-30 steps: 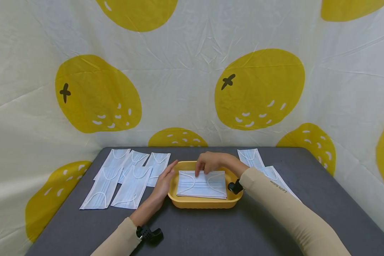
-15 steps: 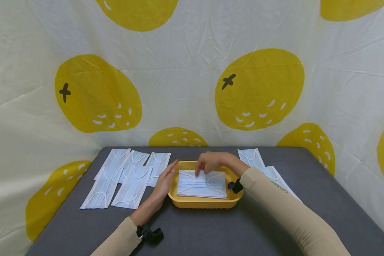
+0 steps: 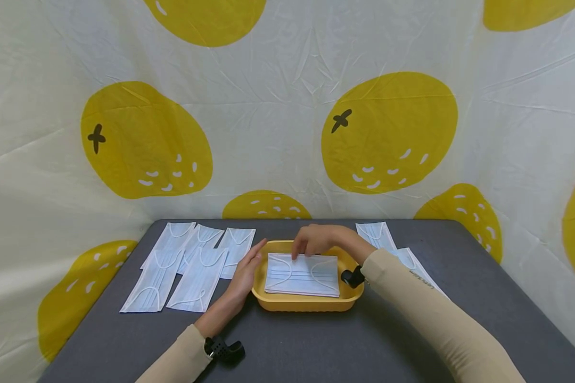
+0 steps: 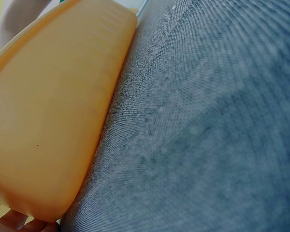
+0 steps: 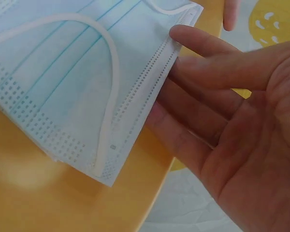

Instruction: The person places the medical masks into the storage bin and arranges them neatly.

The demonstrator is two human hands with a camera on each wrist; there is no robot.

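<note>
Left hand [image 3: 246,272], fingers straight, is resting against the yellow tray [image 3: 287,303] at its 9 o'clock side. Right hand [image 3: 316,242], fingers relaxed, is touching the mask stack [image 3: 303,276] at 12 o'clock.

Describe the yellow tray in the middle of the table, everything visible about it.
The yellow tray is a shallow, rounded-corner oblong dish, smooth and matte like plastic, sitting flat near the middle of the grey table. A stack of pale blue face masks lies in it, jutting over the rim. The left hand rests with straight fingers against its left end. The right hand reaches over its far rim, fingertips on the masks' far edge.
</note>
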